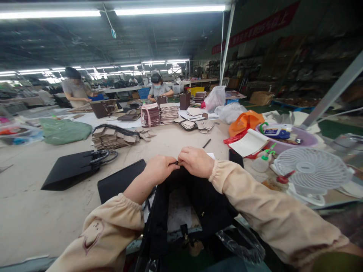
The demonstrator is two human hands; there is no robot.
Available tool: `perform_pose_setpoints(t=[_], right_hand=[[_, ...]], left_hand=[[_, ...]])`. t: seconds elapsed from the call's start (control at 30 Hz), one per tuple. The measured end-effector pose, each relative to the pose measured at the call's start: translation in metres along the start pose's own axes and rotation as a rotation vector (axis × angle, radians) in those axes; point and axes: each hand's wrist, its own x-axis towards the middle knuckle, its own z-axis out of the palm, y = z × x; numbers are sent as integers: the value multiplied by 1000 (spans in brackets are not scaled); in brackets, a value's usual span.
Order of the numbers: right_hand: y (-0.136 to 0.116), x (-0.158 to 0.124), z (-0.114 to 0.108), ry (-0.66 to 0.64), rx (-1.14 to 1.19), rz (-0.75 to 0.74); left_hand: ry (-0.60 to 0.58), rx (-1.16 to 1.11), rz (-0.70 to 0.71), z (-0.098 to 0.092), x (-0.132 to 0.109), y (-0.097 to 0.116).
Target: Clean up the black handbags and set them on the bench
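Pinching the far top edge of an open black bag [195, 211] with both hands: left hand [159, 169] and right hand [195, 161] pressed knuckle to knuckle, fingers curled shut on the rim, with a small dark piece just visible between the fingertips [176, 163]; cannot tell what it is. Bag standing near the table's near edge, directly below the fingers, mouth gaping toward the camera, soft matte material, pale stiff board showing inside. Beige elastic-cuffed sleeves [272, 211] on both arms. Lying flat to the left, a rigid black panel [120, 181] and a second black bag [70, 170] with looped handles. Far left of centre, stacked brown cardboard pieces [110, 138]. To the right, a white round fan [312, 172] with a ribbed grille, beside a lilac plastic basin [306, 139].
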Motion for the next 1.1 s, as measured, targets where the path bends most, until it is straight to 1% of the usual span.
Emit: perform_pose_setpoints(t=[0.17,0.27,0.43,0.53,0.63,0.73,0.8,1.1], right_hand=[[3,0,1,0,20,-18],[4,-1,1,-2,38,-28],[10,-3,1,39,126,-58],[14,-4,0,62,272,-12],[16,-3,0,16,354,49],[16,-1,1,-62,304,91],[15,0,2,-89,250,111],[19,0,6,-101,194,57]], left_hand=[[4,71,7,1,2,1],[-5,73,26,1,1,3],[19,124,27,1,1,3],[10,113,32,0,1,4],[0,84,39,0,1,5],[19,77,32,1,2,4],[25,73,34,2,2,3],[-6,47,18,0,2,6]])
